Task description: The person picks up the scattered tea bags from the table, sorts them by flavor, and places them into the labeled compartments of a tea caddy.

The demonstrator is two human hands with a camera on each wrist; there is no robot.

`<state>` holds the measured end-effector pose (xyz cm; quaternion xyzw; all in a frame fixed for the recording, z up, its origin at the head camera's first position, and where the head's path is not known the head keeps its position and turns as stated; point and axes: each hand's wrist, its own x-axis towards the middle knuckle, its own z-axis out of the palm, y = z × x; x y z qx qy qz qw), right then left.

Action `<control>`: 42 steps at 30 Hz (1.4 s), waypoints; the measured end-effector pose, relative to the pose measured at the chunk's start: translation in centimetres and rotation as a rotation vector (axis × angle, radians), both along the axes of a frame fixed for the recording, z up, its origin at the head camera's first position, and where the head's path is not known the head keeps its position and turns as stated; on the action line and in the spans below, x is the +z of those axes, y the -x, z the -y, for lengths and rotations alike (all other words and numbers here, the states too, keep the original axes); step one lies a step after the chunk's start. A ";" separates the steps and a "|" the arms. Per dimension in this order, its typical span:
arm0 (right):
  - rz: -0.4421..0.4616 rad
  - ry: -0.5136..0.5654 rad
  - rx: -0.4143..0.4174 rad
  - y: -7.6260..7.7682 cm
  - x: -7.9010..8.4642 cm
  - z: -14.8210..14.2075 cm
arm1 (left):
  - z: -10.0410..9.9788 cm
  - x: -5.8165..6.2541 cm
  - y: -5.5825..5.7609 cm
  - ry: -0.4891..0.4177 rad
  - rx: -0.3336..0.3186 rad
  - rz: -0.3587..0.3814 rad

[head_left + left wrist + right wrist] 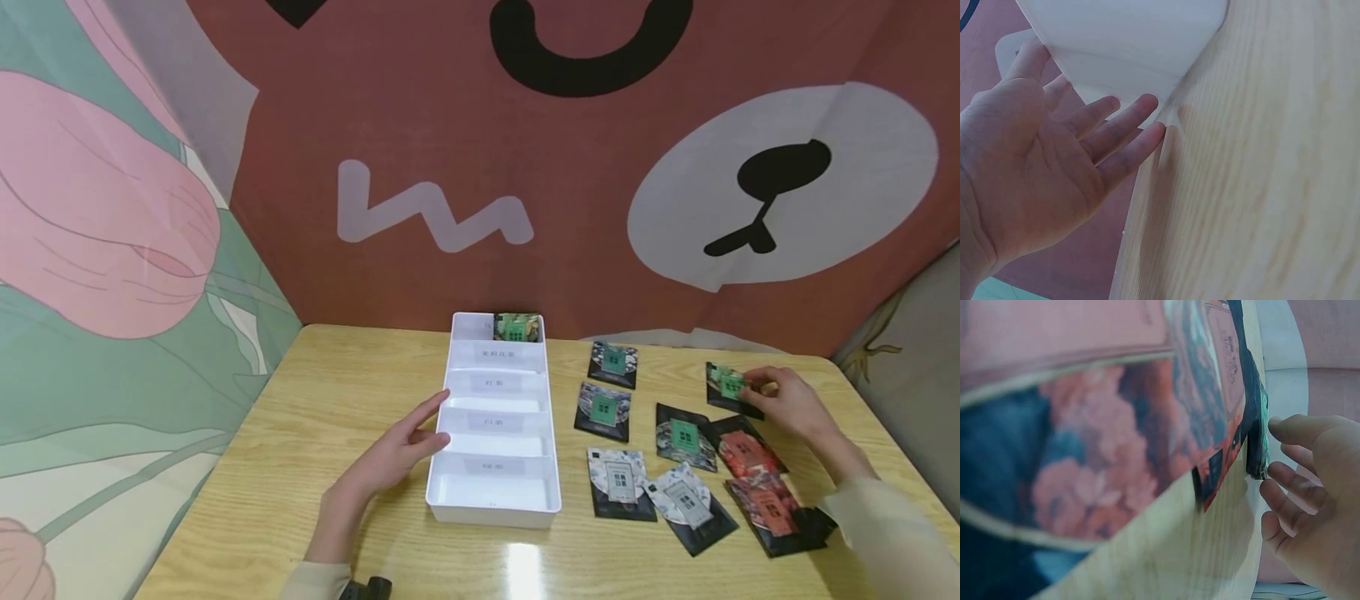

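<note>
My right hand (791, 404) reaches over a black tea sachet with a green label (725, 385) lying at the far right of the table. In the right wrist view, the thumb and loosely bent fingers (1294, 422) come right up to the sachet's edge (1262, 437). A white divided tray (492, 518) with labelled compartments stands in the middle. Beside its left wall is my left hand (390, 457), fingers spread. The left wrist view has its fingertips (1147, 103) along the tray's side wall (1129, 44), low by the tabletop. One green-labelled sachet (517, 327) lies in the tray's farthest compartment.
Right of the tray lie green-labelled sachets (603, 410), white-labelled ones (621, 483) and red-labelled ones (772, 510), some overlapping. A printed cloth (420, 283) hangs behind the wooden table (300, 417), and another (97, 333) on the left.
</note>
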<state>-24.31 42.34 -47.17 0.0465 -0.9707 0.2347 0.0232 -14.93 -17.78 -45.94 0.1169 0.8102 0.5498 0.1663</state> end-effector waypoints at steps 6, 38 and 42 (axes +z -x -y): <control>0.011 0.000 -0.011 -0.2 -0.1 -0.3 | 0.0 -0.1 0.0 0.000 -0.002 -0.001; 0.266 -0.020 -0.006 0.2 0.5 -1.3 | 0.0 -0.1 0.0 0.005 0.003 -0.007; 0.308 -0.025 -0.014 0.4 0.7 -1.5 | 0.0 -0.2 0.1 -0.001 -0.003 -0.014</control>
